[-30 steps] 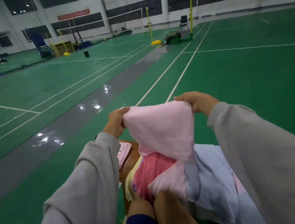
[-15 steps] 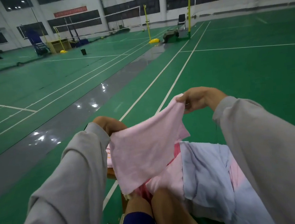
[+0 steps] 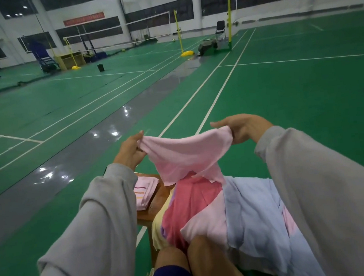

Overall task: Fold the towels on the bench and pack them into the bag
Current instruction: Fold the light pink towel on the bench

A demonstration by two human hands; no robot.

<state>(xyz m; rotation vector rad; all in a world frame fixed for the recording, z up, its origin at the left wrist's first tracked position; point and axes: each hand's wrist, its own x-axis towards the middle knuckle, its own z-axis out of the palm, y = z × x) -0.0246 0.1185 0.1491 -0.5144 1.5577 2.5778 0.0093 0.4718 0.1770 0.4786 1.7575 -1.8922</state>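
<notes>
The pink towel hangs in the air over the desk, stretched between both hands. Its top edge sags in the middle and its lower part is bunched and skewed to the right. The left hand has its grip pinched on the left top corner, and the right hand has its grip closed on the right top corner. Below lies a loose heap, with a red towel in the middle and a pale blue towel to the right. One folded towel with stripes sits at the far left of the desk.

To fold well, I would draw the hands a little further apart until the top edge runs straight. A light shake should then let the twisted lower half drop flat. Next bring corner to corner and check that the edges meet before pressing the crease. Folding on the heap risks a crooked result; the bare wood beside the folded one looks the better place. The bag is not clearly in view.
</notes>
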